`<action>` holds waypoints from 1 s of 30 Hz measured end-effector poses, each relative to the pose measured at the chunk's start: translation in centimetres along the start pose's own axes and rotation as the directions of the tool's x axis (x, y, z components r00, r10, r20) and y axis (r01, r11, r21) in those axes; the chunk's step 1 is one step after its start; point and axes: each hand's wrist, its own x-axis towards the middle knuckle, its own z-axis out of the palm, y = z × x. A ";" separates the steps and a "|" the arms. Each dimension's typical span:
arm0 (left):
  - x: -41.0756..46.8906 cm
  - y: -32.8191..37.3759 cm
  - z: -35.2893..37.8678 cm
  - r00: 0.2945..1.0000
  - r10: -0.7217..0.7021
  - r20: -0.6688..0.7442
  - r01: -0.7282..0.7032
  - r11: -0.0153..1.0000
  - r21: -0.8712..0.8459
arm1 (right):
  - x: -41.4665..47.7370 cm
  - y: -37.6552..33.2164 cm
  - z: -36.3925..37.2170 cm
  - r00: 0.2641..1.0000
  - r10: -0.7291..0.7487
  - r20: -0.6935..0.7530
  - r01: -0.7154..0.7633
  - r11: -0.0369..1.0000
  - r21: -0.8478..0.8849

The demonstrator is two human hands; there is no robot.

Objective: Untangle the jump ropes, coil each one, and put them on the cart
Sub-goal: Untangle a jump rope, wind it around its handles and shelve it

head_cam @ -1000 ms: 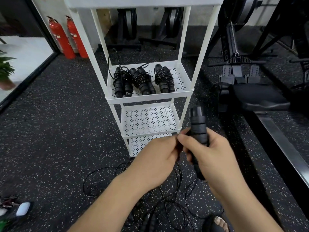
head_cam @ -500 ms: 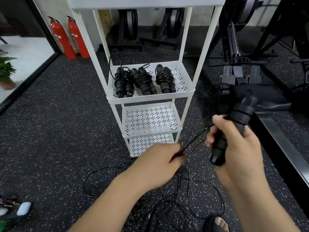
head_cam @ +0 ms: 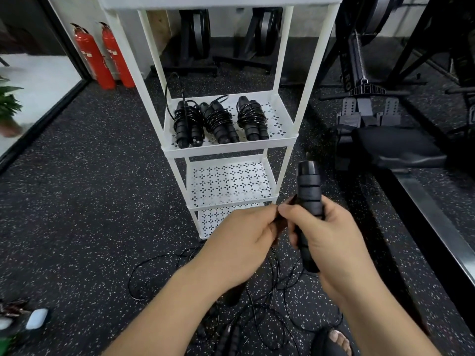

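Jump rope handle (head_cam: pixel 308 191) stands nearly upright in the right hand (head_cam: pixel 331 237), fingers wrapped round it. The left hand (head_cam: pixel 239 242) pinches the cord (head_cam: pixel 279 223) right beside it. Below them there's a tangle (head_cam: pixel 259 317) on the speckled rubber floor (head_cam: pixel 77 201). The cart (head_cam: pixel 282 141) is straight ahead, with three coiled ropes (head_cam: pixel 218 119) on an upper shelf.

One white cart (head_cam: pixel 280 143) with three coiled jump ropes (head_cam: pixel 218 122) on one shelf, one held jump rope (head_cam: pixel 308 191) before it, two red fire extinguishers (head_cam: pixel 102 60) behind-left.
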 end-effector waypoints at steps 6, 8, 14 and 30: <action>0.0 -0.1 -0.5 1.000 -0.027 0.002 0.027 1.000 -0.005 | -0.2 -0.5 0.1 0.999 -0.040 -0.028 0.043 0.992 0.123; 0.1 -0.4 -0.5 0.998 -0.058 0.032 0.057 0.998 0.027 | -0.1 -0.9 0.0 0.998 -0.042 -0.041 0.050 0.976 0.213; 0.1 -0.5 -0.6 0.989 -0.102 0.110 0.093 0.992 0.084 | 0.4 -2.0 -1.4 0.996 -0.033 -0.086 0.067 0.899 0.433; -0.1 0.3 -0.4 0.998 0.022 -0.061 -0.025 0.998 -0.052 | 0.0 0.0 0.0 1.000 -0.005 0.008 0.005 1.000 0.015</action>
